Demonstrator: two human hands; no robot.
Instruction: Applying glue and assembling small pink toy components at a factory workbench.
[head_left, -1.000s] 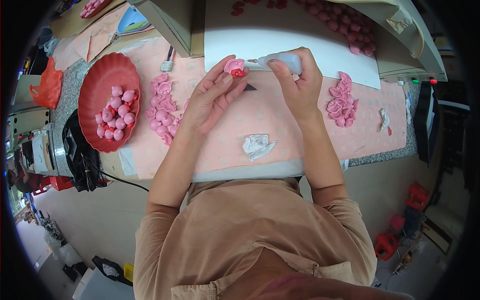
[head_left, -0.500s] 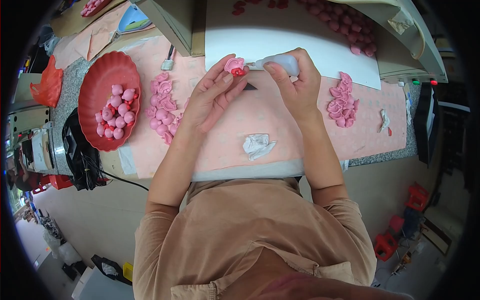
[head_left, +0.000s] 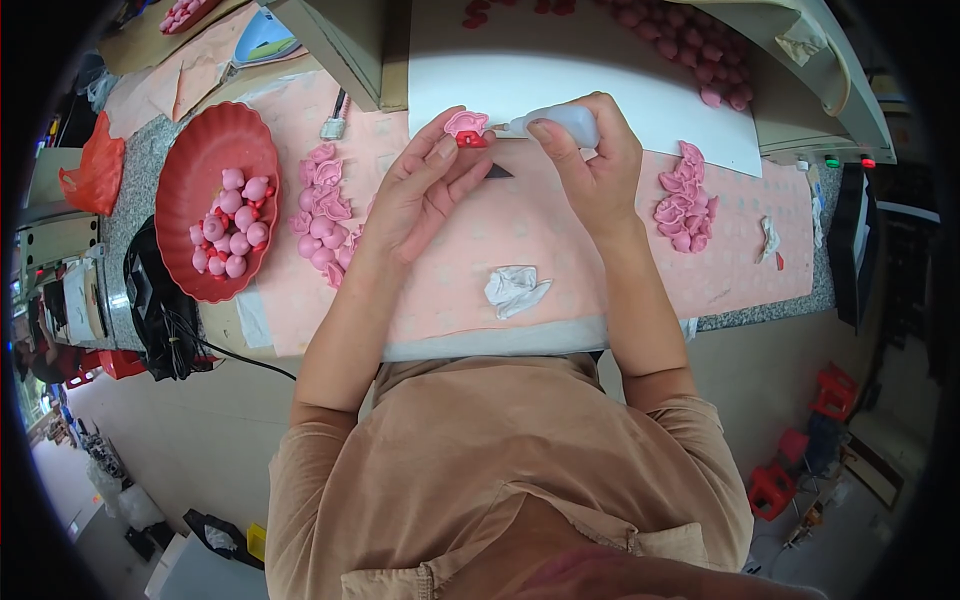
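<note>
Between the fingertips of my left hand (head_left: 425, 185) is a small pink and red plastic figure part (head_left: 466, 127), pink above and red below. My right hand (head_left: 595, 165) is wrapped round a translucent squeeze bottle (head_left: 566, 124), tipped on its side. Its thin nozzle points left and reaches the part's right edge; whether it touches I cannot tell. Left of my left wrist lies a cluster of pink round and wavy parts (head_left: 325, 200). A similar pile of pink wavy parts (head_left: 685, 205) sits right of my right hand.
A red scalloped bowl (head_left: 180, 160) at the left holds pink balls with red pieces. A crumpled white tissue (head_left: 516, 291) lies near the table's front edge. White paper (head_left: 480, 85) extends under a grey housing (head_left: 345, 50), with many pink balls (head_left: 690, 50) at its back right. A brush (head_left: 334, 125) lies nearby.
My left hand has tilted the small part slightly, so more of its red side shows. The squeeze bottle stays almost in place at its edge.
</note>
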